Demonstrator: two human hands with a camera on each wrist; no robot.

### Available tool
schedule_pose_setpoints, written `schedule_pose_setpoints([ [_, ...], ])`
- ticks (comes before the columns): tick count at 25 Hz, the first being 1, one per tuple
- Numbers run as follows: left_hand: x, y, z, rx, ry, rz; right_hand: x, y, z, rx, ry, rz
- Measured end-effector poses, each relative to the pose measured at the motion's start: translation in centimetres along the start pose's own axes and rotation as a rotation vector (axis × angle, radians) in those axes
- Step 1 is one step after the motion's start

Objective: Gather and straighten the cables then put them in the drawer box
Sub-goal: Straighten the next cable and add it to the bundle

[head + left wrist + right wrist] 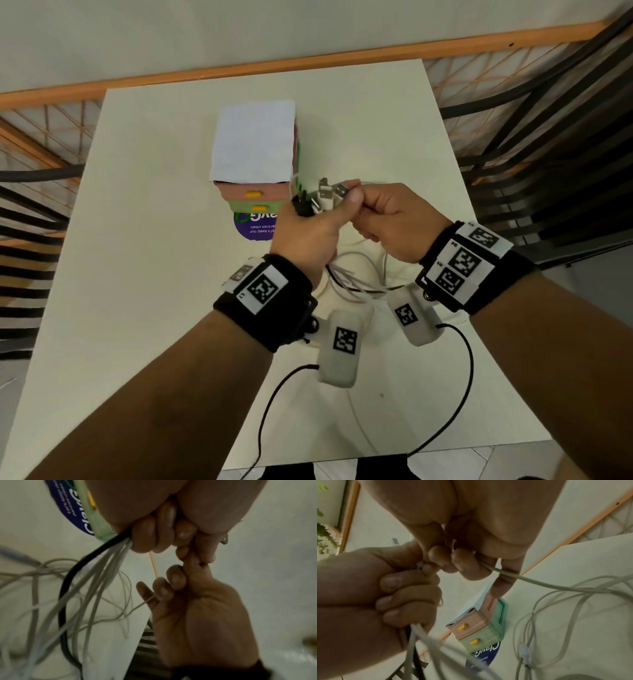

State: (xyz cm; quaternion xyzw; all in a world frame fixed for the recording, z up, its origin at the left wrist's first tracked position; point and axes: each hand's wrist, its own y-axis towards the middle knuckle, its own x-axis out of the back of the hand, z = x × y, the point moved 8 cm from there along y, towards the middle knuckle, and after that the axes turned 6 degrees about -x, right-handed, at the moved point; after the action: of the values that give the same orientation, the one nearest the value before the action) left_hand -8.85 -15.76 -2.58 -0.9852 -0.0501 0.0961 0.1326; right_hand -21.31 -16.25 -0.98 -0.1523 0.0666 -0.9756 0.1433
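Observation:
My left hand (308, 226) grips a bundle of cables (102, 577), several white ones and one black, held above the table. Their USB plugs (325, 197) stick up out of the fist. My right hand (390, 219) meets the left one thumb to thumb and pinches a white cable (530, 582) that trails off to the right. Loose cable loops (363, 274) hang below both hands onto the table. The drawer box (255, 171), with a pink drawer over a green one and yellow knobs, stands just beyond my left hand. Both drawers look shut.
A white sheet (255, 140) lies on top of the drawer box. A purple round sticker (255, 228) sits under its front. The white table (137, 274) is bounded by a railing (44, 205) on the left and right, with a wall behind.

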Motion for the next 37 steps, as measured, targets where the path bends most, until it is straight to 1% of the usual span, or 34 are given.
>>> schedule_pose_setpoints([
  [3, 1.4, 0.7, 0.0, 0.032, -0.07, -0.167, 0.0, 0.1, -0.3, -0.027, -0.047, -0.002],
  [4, 1.5, 0.7, -0.2, 0.025, -0.066, -0.165, 0.2, 0.0, -0.4, -0.032, -0.047, -0.014],
  [6, 0.4, 0.0, -0.7, -0.017, -0.011, -0.055, 0.1, -0.1, -0.2, -0.004, -0.012, -0.009],
  [7, 0.2, -0.3, -0.8, -0.04, -0.001, -0.045, -0.1, -0.3, -0.1, 0.006, -0.006, 0.004],
  [10, 1.1, -0.1, -0.3, 0.007, -0.071, -0.162, 0.1, -0.7, -0.3, -0.034, -0.083, -0.006],
  [11, 1.1, -0.1, -0.3, 0.013, -0.061, -0.153, 0.4, -1.0, -0.3, -0.044, -0.088, -0.021],
  [13, -0.2, -0.8, -0.6, -0.025, 0.004, -0.01, 0.7, -1.4, 0.1, -0.021, -0.051, -0.017],
  [14, -0.7, -1.3, -0.9, -0.054, 0.008, 0.02, 0.6, -1.6, 0.4, -0.003, -0.048, -0.006],
  [15, -0.5, -1.3, -1.0, -0.059, -0.01, -0.014, 0.6, -1.7, 0.4, 0.001, -0.068, 0.0],
  [17, 0.8, -0.9, -0.9, -0.02, -0.088, -0.141, 0.9, -2.0, 0.1, -0.024, -0.104, -0.015],
  [18, 1.1, -0.8, -1.0, -0.018, -0.098, -0.161, 1.2, -2.2, -0.1, -0.033, -0.106, -0.038],
  [19, 0.8, -1.0, -1.2, -0.026, -0.071, -0.115, 1.4, -2.4, 0.1, -0.028, -0.097, -0.054],
  [20, 0.0, -1.3, -1.4, -0.051, -0.039, -0.031, 1.5, -2.5, 0.3, -0.013, -0.079, -0.058],
  [21, -0.6, -1.7, -1.6, -0.078, -0.019, 0.013, 1.2, -2.6, 0.6, 0.01, -0.059, -0.047],
  [22, -0.7, -2.0, -1.9, -0.089, -0.03, -0.008, 1.0, -2.6, 0.8, 0.027, -0.051, -0.038],
  [24, 0.2, -1.8, -1.7, -0.049, -0.078, -0.122, 0.8, -2.7, 1.2, 0.029, -0.103, -0.057],
  [25, 0.4, -1.8, -1.7, -0.039, -0.082, -0.148, 0.9, -2.7, 1.2, 0.022, -0.12, -0.07],
  [26, 0.3, -1.9, -1.9, -0.038, -0.06, -0.122, 1.0, -2.8, 1.5, 0.019, -0.108, -0.074],
  [27, -0.1, -2.1, -2.1, -0.055, -0.027, -0.069, 0.9, -2.9, 1.8, 0.018, -0.08, -0.063],
  [28, -0.3, -2.3, -2.5, -0.083, -0.006, -0.05, 0.9, -3.0, 2.0, 0.015, -0.062, -0.049],
  [29, -0.1, -2.3, -2.9, -0.097, -0.026, -0.084, 0.9, -3.1, 2.1, 0.011, -0.067, -0.047],
  [31, 0.7, -1.9, -2.9, -0.066, -0.117, -0.186, 1.3, -3.1, 1.8, 0.001, -0.098, -0.08],
  [32, 0.8, -1.9, -2.9, -0.053, -0.127, -0.188, 1.5, -3.1, 1.8, -0.005, -0.097, -0.093],
  [35, -0.8, -2.5, -3.0, -0.1, -0.013, -0.017, 1.1, -3.0, 2.2, 0.007, -0.049, -0.075],
  [36, -0.8, -2.6, -3.1, -0.106, -0.019, -0.03, 0.8, -2.9, 2.3, 0.013, -0.044, -0.062],
  [37, -0.5, -2.5, -3.1, -0.091, -0.059, -0.085, 0.7, -2.9, 2.3, 0.009, -0.056, -0.061],
])
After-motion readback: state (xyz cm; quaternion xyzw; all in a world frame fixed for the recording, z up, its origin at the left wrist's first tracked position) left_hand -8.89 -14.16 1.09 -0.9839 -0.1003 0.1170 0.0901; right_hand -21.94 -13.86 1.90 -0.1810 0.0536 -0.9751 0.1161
